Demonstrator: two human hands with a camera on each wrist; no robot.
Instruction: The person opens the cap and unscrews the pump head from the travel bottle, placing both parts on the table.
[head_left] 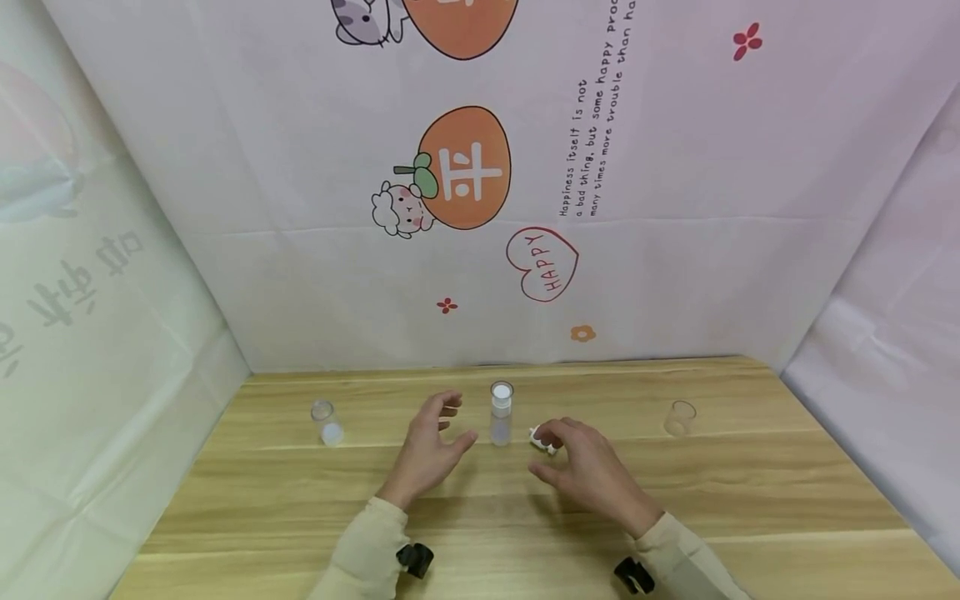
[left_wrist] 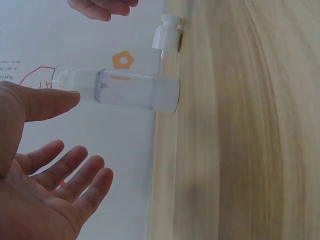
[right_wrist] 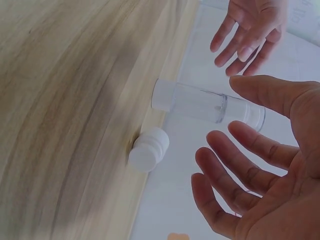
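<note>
A slim clear bottle (head_left: 501, 427) with a white base stands upright on the table, its upper part white under a clear rim. To its left my left hand (head_left: 426, 454) is held apart from it, fingers loosely bent and nothing in them. My right hand (head_left: 588, 473) hovers on the other side, also holding nothing, with fingers and thumb spread. Just beside that hand a small white pump head or stepped cap (right_wrist: 149, 150) sits on the table, partly covered by the fingers in the head view. Both wrist views show a gap between the hands and the bottle (left_wrist: 130, 90).
A short clear container (head_left: 323, 412) with a white part at its bottom stands at the left. Farther right is a clear cup-shaped cap (head_left: 681, 418). A printed cloth (head_left: 660, 275) hangs behind the wooden table (head_left: 480, 533), with more cloth at both sides.
</note>
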